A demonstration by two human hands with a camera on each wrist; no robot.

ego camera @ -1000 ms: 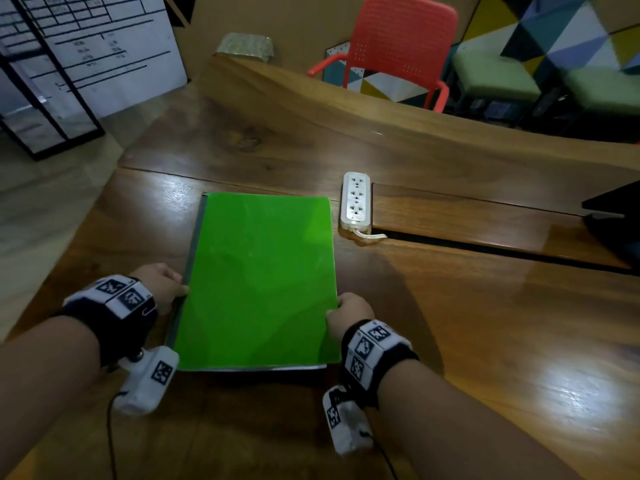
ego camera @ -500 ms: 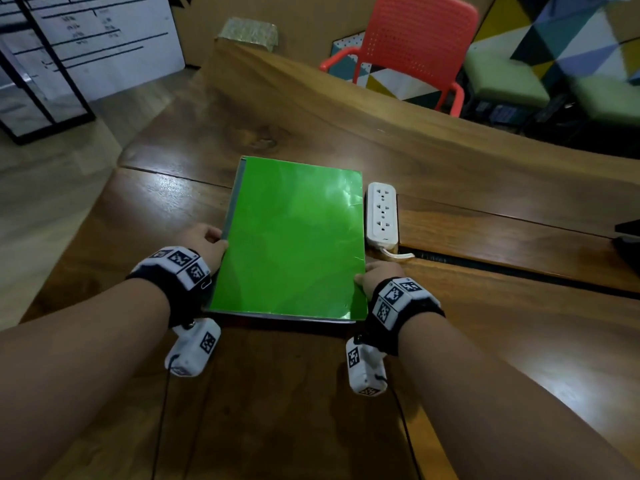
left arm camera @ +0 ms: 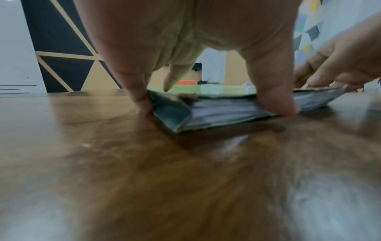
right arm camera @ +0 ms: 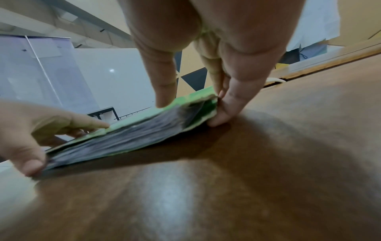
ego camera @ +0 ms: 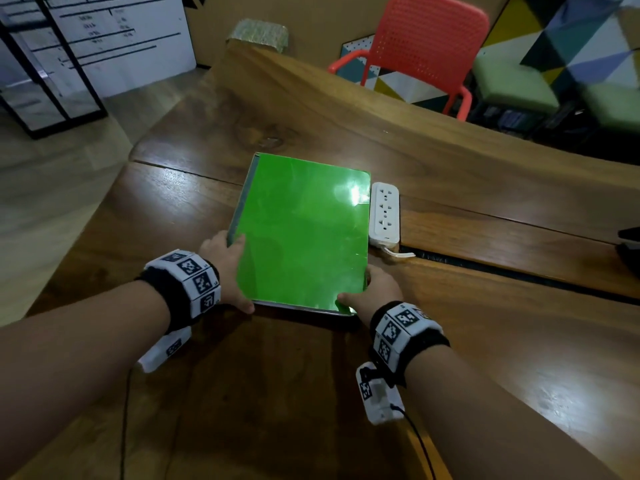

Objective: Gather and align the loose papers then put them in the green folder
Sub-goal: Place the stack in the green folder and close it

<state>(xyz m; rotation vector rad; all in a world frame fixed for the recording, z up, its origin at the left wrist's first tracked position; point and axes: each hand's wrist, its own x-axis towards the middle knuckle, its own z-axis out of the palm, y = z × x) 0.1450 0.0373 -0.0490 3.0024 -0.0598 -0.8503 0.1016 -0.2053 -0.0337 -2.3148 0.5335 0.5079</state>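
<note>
The green folder lies shut on the wooden table, its long side running away from me. A thick stack of papers shows between its covers in both wrist views. My left hand grips the near left corner, with fingers on the spine edge and the thumb against the near edge. At the near right corner my right hand holds it, thumb on the cover and fingers at the right edge. That corner looks slightly raised off the wood.
A white power strip lies right against the folder's far right edge, its cable running into a slot in the table. A red chair stands beyond the far edge. A dark object sits at the right border.
The folder has slid away from me and now lies beside the power strip. Both hands went with it, shifting from its side edges to its near corners.
</note>
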